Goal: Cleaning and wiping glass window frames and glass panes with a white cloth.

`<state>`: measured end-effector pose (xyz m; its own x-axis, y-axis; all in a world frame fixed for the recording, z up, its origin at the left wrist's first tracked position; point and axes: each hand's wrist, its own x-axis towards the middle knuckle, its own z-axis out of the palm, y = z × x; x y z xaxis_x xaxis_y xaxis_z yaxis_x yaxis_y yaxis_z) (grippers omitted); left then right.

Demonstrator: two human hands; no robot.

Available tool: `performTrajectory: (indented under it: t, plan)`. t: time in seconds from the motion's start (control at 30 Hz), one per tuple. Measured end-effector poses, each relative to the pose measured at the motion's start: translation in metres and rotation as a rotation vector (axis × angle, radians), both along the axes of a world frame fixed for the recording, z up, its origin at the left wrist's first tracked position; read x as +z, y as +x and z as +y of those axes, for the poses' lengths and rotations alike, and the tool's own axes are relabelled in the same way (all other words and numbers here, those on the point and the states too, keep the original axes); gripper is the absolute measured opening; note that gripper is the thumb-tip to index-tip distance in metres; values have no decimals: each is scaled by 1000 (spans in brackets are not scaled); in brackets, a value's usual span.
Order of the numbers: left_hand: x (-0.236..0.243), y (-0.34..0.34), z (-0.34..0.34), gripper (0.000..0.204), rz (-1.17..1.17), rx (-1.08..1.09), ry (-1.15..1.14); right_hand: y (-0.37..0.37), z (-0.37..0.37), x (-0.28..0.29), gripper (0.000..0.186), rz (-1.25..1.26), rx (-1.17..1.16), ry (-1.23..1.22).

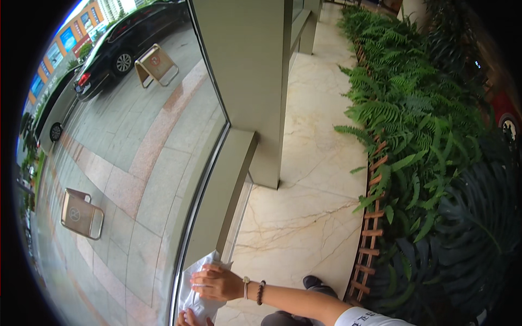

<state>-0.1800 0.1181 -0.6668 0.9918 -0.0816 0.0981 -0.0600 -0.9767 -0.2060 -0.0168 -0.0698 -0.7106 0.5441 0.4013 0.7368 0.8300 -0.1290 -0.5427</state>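
A crumpled white cloth point(200, 304) lies over the beige window ledge point(224, 190) at the bottom of the view. My right hand point(218, 282) presses on its upper part, fingers bent and close together over the fabric. A light band and a dark beaded bracelet circle that wrist. At the lower edge only some fingers of my left hand point(188, 318) show, closed at the cloth's near end. The rest of that hand is out of the picture. Left of the ledge stands the large window pane point(157, 217).
A beige pillar point(244, 81) rises beyond the ledge. Ferns point(413, 119) behind a low wooden fence point(372, 233) line the right of the marble floor point(310, 163). My dark shoe point(311, 281) stands on it. Outside are folding signs point(81, 213) and parked cars point(128, 46).
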Motion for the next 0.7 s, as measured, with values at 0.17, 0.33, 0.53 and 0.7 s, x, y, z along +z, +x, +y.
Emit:
performTrajectory:
  t: [0.17,0.33,0.53,0.7]
  plan:
    - [26,17,-18,63,-64,-57,-139,0,-5,8,19,1,-28,-51]
    - [30,5,-41,72,6,94,-238,-2,-5,22,17,92,-68,-142]
    - [39,15,-65,71,151,161,-230,12,-22,30,16,-87,1,-248]
    - [36,37,-70,69,183,200,-231,23,-34,34,16,-115,10,-273]
